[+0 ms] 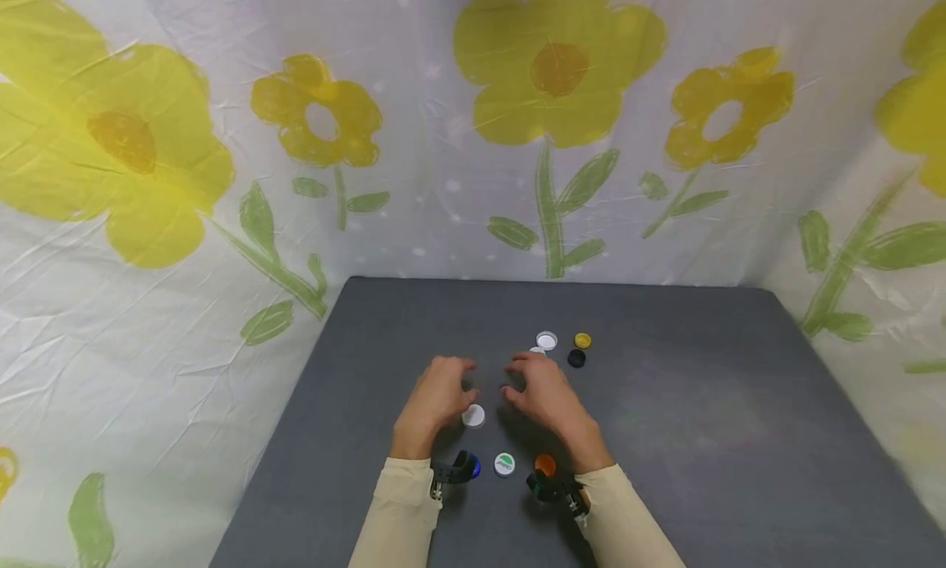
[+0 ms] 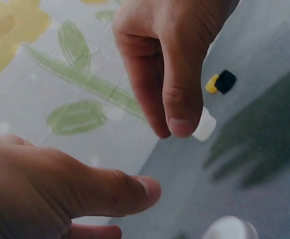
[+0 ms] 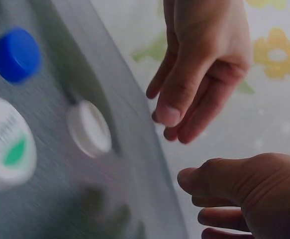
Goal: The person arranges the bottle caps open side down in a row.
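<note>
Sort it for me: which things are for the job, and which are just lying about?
Probably for the job:
plain white bottle caps
green-printed white cap
blue cap
orange cap
yellow cap
black cap

Probably just around:
flower-patterned sheet
grey tabletop

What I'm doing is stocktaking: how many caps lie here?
8: beyond the right hand, two white, one yellow, one black; by the left hand, one white; in a nearer row, blue, green-printed, orange. Others may be hidden.

Dim wrist views, the right blurry

Perhaps a booth: flowered sheeting.
</note>
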`<act>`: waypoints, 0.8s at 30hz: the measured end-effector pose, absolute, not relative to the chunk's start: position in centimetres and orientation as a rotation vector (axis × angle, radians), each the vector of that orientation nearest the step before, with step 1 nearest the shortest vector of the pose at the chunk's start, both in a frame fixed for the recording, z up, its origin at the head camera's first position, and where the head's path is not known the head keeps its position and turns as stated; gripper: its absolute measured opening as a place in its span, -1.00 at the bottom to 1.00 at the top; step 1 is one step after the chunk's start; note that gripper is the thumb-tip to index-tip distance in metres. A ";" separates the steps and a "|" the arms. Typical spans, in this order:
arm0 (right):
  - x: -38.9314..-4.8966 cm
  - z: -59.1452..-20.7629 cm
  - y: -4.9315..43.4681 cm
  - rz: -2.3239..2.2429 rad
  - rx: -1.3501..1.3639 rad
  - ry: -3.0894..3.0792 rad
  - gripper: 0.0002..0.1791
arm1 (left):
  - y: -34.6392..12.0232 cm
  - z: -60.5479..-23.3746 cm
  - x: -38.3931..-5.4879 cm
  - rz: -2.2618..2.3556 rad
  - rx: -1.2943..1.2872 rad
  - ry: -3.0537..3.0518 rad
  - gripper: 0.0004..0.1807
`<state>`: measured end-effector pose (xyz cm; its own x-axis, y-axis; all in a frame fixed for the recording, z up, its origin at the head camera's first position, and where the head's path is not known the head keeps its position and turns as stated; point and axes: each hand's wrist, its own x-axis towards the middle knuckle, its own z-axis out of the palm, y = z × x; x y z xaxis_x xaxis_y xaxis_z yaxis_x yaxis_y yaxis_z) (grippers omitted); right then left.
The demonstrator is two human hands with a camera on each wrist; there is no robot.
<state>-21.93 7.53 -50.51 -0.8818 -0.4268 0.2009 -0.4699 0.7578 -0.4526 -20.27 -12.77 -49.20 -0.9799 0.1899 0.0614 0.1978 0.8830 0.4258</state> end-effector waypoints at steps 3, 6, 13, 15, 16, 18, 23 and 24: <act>-22.8 -50.0 8.8 0.763 0.673 -2.845 -0.62 | -12.0 -48.4 -21.4 -0.666 -0.355 -3.025 -0.50; -23.7 -49.7 10.0 0.753 0.625 -2.821 -0.64 | -10.9 -47.8 -22.5 -0.653 -0.387 -3.029 -0.50; -25.3 -49.5 12.1 0.754 0.515 -2.832 -0.67 | -8.4 -47.7 -24.8 -0.636 -0.443 -3.027 -0.50; -25.7 -49.6 12.5 0.745 0.504 -2.836 -0.67 | -7.8 -47.9 -25.5 -0.630 -0.456 -3.029 -0.51; -25.8 -49.6 12.6 0.745 0.496 -2.838 -0.68 | -7.6 -48.0 -25.8 -0.630 -0.460 -3.030 -0.52; -26.1 -49.8 12.9 0.757 0.479 -2.846 -0.69 | -7.1 -48.3 -26.5 -0.622 -0.483 -3.027 -0.53; -26.7 -50.3 13.1 0.758 0.435 -2.877 -0.72 | -6.1 -49.7 -27.8 -0.635 -0.506 -3.022 -0.57; -26.8 -50.4 13.0 0.760 0.421 -2.885 -0.73 | -6.0 -50.0 -28.0 -0.640 -0.499 -3.027 -0.57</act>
<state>-26.76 12.99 -50.35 -0.9529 -0.2338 0.1932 -0.2986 0.8345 -0.4631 -28.00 -6.00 -49.97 -0.9493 0.3059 0.0727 0.3091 0.8658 0.3934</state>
